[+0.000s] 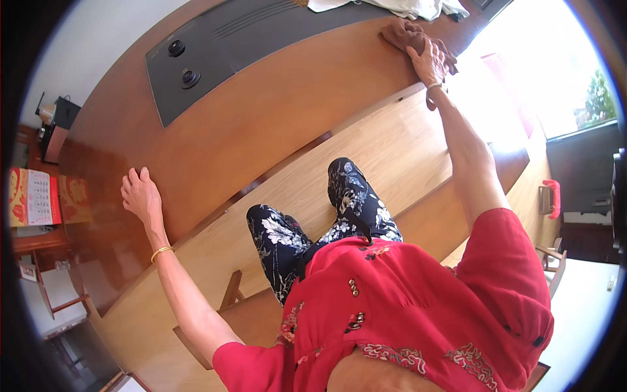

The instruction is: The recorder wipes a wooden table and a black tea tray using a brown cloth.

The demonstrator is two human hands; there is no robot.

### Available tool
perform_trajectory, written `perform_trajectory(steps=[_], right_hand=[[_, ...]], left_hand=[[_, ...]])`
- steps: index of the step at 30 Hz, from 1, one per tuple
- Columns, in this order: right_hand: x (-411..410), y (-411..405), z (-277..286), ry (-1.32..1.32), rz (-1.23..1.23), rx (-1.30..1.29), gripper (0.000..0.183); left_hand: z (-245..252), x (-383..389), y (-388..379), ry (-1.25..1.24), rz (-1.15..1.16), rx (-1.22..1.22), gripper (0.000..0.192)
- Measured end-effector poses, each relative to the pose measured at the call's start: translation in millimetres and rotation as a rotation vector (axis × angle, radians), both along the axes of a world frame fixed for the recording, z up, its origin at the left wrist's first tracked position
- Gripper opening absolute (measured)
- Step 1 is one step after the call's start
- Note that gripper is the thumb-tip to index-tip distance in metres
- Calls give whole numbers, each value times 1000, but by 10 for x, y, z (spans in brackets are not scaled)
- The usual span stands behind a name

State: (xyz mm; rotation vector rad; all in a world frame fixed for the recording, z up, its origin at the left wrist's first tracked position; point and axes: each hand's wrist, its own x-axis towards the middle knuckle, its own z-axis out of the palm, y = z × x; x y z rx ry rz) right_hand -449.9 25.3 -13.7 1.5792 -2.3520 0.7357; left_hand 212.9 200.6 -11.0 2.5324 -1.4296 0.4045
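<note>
My right hand [430, 64] lies over a crumpled brown cloth [397, 35] at the far right end of a polished wooden table [274, 117], with its fingers bent onto the fabric. A bracelet circles that wrist. On the left, my left hand [142, 195] rests on the tabletop near its edge; it holds nothing, and its fingers are slightly curled. A gold-coloured bangle [162, 253] is on the left wrist. Beyond both hands, a dark grey tray-like panel [196, 105] with grooves bears two round black pieces [189, 78].
White fabric [392, 7] lies at the panel's far right. A wooden bench [254, 313] is under me, over a light wood floor [392, 142]. At left stand a calendar [36, 198] and a dark box-like device [60, 127]. Bright daylight comes from the right.
</note>
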Motion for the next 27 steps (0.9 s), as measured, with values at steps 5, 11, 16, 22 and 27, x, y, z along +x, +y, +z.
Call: perform_trajectory(steps=[5,11,16,22,27], right_hand=[[172,378,62,170,55,19,70],[829,879,163,150,261,-26,60],[2080,1433,348,182,682,-102,56],[3235,1621,320,-45,1141,-179,60],[3425,1643,384,-117,1340,-71,58]], left_hand=[[10,15,64,-11,25,19,47],[62,-23,89,-21,25,81,46],[24,-42,110,-40,-14,-4,42],[-2,-45,7,-54,-22,-56,42],[-19,44,58,-126,-25,-96,38]])
